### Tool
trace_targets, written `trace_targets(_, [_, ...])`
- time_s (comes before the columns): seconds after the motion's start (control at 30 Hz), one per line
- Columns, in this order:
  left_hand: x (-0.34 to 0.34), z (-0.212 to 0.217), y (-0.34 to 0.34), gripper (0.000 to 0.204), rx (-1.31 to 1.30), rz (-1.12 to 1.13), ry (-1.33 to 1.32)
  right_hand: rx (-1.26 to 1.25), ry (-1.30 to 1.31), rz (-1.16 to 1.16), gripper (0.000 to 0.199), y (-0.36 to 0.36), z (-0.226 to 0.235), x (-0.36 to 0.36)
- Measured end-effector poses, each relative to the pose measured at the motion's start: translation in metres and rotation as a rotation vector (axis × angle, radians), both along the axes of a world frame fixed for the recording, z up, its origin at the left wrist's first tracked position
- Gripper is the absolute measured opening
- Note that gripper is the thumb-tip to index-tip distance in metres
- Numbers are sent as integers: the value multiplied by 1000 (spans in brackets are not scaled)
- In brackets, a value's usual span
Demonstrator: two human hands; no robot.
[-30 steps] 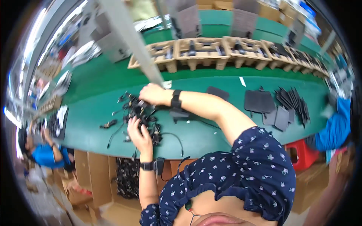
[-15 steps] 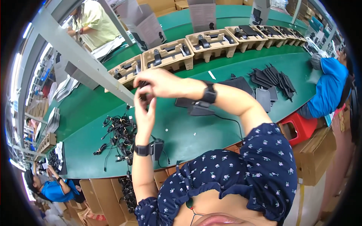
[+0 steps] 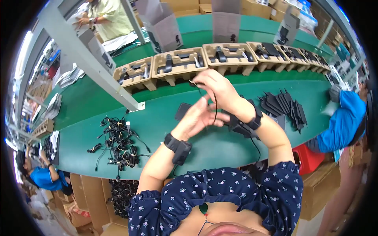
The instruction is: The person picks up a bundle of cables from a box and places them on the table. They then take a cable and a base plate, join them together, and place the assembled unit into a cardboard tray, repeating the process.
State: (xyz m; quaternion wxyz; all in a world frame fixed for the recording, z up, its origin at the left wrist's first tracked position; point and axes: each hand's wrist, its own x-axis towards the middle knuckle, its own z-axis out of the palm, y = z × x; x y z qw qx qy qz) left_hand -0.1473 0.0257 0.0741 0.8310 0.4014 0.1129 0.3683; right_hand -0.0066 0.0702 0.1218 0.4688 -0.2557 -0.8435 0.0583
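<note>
1. The right hand (image 3: 214, 88) is raised above the long green worktop (image 3: 157, 118), its fingers (image 3: 199, 81) pinched shut on the end of a thin black cable (image 3: 215, 105).
2. From that pinch the thin black cable hangs down in a loop between the two hands, over the middle of the worktop; its lower run is hidden behind the right wrist.
3. The left hand (image 3: 197, 118) sits just below the right one, palm up and fingers spread open, touching the cable's loop without closing on it.
4. Each wrist wears a black band with a small black box.
5. A tangled heap of bundled black cables (image 3: 118, 143) lies toward the worktop's left end, near its front edge.
6. A fan of flat black sleeves (image 3: 285, 106) lies toward the right end.
7. A row of brown moulded pulp trays (image 3: 185, 63) holding black parts runs along the far edge.
8. A grey slanting metal post (image 3: 86, 59) meets the worktop left of centre.
9. A person in a blue top (image 3: 340, 122) is at the right end.
</note>
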Motion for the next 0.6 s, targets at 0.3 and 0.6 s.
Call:
trace_targets(0.3, [-23, -18, 6, 30, -46, 38, 269, -264, 84, 222, 34, -14, -3, 27])
trace_targets(0.6, [-36, -31, 14, 10, -105, 314, 375, -784, -103, 329, 52, -33, -20, 13])
